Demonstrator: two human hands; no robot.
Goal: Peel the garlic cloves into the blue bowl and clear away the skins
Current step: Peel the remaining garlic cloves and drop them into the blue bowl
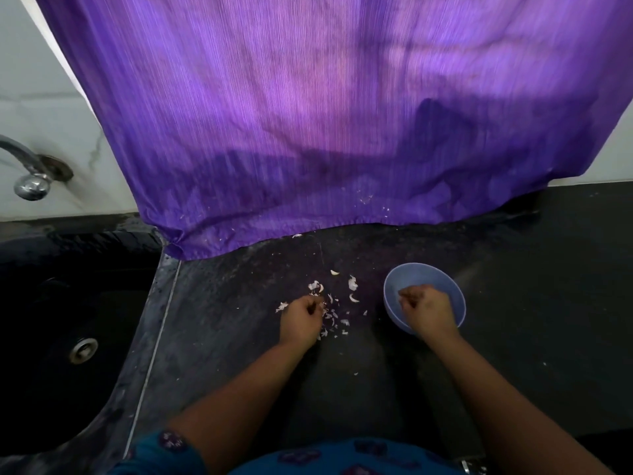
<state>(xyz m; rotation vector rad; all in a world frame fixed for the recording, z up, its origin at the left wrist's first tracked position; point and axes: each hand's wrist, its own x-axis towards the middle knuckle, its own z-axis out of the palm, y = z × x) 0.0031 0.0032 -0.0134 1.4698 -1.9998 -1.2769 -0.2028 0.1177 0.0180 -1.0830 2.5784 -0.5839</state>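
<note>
The blue bowl (pixel 419 274) stands on the dark counter at centre right. My right hand (pixel 428 310) hovers over its inside with fingers curled; whether it holds a clove is hidden. To the left of the bowl, garlic skins (pixel 334 315) lie scattered on the counter, with a few cloves or larger skin pieces (pixel 352 283) further back. My left hand (pixel 303 318) rests on the counter among the skins, fingers curled down around some of them.
A purple cloth (pixel 308 132) hangs down over the back of the counter. A dark sink (pixel 68 320) with a metal drain lies at the left, a tap (pixel 29 180) above it. Bare dark counter (pixel 548 286) stretches right of the bowl.
</note>
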